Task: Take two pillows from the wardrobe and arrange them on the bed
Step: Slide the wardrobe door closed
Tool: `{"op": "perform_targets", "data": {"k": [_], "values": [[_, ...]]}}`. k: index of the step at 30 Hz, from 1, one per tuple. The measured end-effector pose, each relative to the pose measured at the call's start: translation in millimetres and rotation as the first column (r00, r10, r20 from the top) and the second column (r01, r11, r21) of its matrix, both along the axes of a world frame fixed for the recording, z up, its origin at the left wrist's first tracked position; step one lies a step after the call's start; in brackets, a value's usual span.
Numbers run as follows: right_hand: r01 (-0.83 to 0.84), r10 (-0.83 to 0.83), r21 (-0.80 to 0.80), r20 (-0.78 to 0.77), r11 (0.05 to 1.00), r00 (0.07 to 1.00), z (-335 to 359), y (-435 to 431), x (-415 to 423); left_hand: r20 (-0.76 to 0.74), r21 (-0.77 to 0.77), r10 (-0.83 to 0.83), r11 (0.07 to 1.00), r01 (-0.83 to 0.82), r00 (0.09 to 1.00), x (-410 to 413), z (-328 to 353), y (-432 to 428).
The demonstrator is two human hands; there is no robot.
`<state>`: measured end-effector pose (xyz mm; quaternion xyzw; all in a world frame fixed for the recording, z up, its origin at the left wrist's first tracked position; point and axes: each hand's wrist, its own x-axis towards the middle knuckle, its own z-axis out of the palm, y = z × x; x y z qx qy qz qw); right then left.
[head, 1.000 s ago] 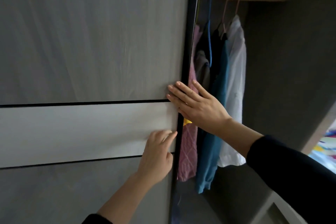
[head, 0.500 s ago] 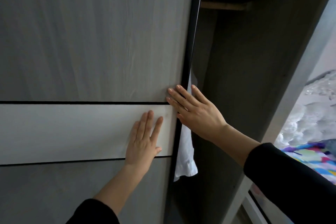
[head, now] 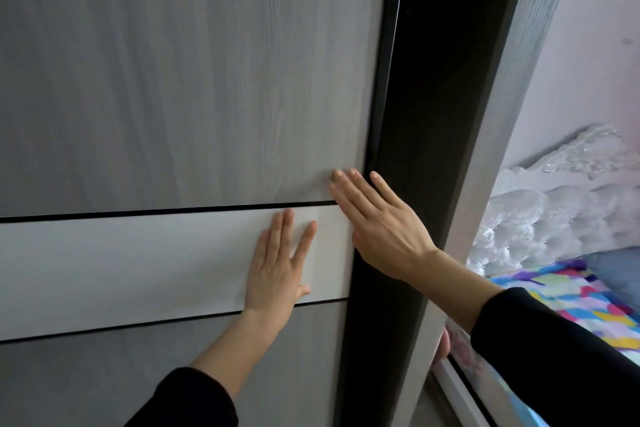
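Note:
A grey wood-grain sliding wardrobe door (head: 180, 80) with a pale horizontal band fills the left of the view. My left hand (head: 277, 270) lies flat on the pale band, fingers spread. My right hand (head: 377, 222) presses flat on the door's right edge, fingers extended over the dark frame strip. Only a narrow dark gap (head: 446, 62) of wardrobe interior shows between the door and the grey side panel (head: 502, 135). The bed (head: 588, 291) with a colourful patterned sheet lies at the right. No pillows are visible.
A white tufted headboard (head: 561, 191) stands against a pink wall (head: 599, 45) behind the bed. The bed's pale side rail (head: 464, 388) runs along the lower right, close to the wardrobe.
The door has slid right, narrowing the opening until the hanging clothes are hidden. Both hands moved right with it, and the view shifted so more of the bed and headboard shows.

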<state>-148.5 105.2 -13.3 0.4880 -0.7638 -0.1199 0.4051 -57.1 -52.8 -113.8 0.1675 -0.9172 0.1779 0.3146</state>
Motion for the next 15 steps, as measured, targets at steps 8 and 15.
{"op": "perform_targets", "data": {"k": [8,15], "values": [[0.038,-0.037,-0.056,0.01,0.998,0.999,6.2,16.3,-18.5,0.001,-0.003,-0.001,1.0,0.001,1.0,-29.0,1.7,31.7],[0.043,-0.042,-0.1,0.015,0.994,0.999,9.6,33.6,-26.9,0.017,-0.017,0.017,1.0,-0.017,1.0,-50.6,0.4,51.6]]}}
